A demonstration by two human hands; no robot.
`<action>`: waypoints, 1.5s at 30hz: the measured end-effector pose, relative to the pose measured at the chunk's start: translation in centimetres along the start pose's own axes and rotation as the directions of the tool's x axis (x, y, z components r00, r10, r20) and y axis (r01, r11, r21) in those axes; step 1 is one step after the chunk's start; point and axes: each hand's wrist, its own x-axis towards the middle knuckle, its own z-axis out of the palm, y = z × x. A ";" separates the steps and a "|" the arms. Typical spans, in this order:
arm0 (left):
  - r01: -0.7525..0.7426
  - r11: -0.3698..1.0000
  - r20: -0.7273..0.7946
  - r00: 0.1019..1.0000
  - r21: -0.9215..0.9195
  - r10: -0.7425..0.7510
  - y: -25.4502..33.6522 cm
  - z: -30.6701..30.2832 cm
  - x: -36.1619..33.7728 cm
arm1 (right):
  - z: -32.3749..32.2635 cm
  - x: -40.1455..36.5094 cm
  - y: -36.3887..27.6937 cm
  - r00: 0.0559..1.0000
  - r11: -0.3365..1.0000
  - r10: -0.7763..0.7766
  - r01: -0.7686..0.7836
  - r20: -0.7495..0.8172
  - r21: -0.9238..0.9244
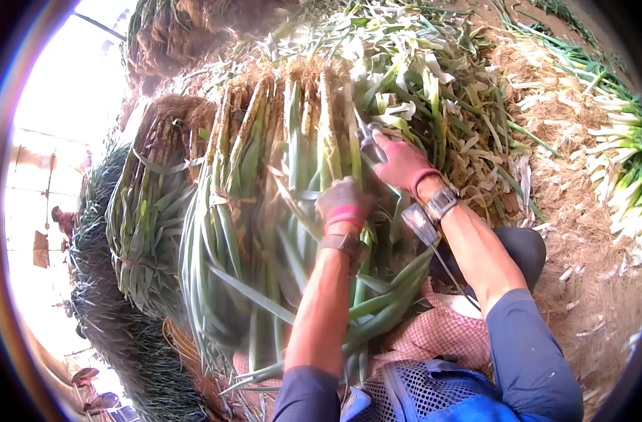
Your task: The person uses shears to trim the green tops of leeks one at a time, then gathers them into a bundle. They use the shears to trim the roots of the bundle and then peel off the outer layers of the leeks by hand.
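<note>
My left hand (343,202), in a dark and pink glove, is closed around the leafy part of a green onion (354,144). Several long green onions lie side by side under it, roots pointing away from me. My right hand (402,163), in a pink glove, is wrapped around a grey tool (369,145) that looks like an air blow gun. Its thin nozzle lies beside the onion stalk, near the root end. Blur hides the exact contact there. A small grey box (420,224) with a cable hangs by my right wrist.
Tied bundles of green onions (149,204) stand at the left. A heap of stripped leaves (433,77) lies beyond my right hand. Pale, cleaned green onions (623,141) lie at the far right, beside strewn roots (567,232). My checked-cloth lap (433,330) is close below.
</note>
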 end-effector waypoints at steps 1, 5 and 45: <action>-0.003 1.000 0.019 1.000 0.005 0.003 0.0 0.1 0.2 | 0.0 1.1 0.0 1.000 1.000 -0.002 0.002 0.004 0.000; -0.015 1.000 -0.023 1.000 0.015 0.015 -0.4 0.7 0.4 | 0.8 3.0 0.2 0.999 0.999 -0.039 0.039 -0.017 -0.023; -0.111 0.926 -0.135 0.989 -0.361 0.066 -5.7 -1.6 -9.3 | 3.2 -18.2 -1.5 0.980 0.988 -0.149 0.142 0.129 0.069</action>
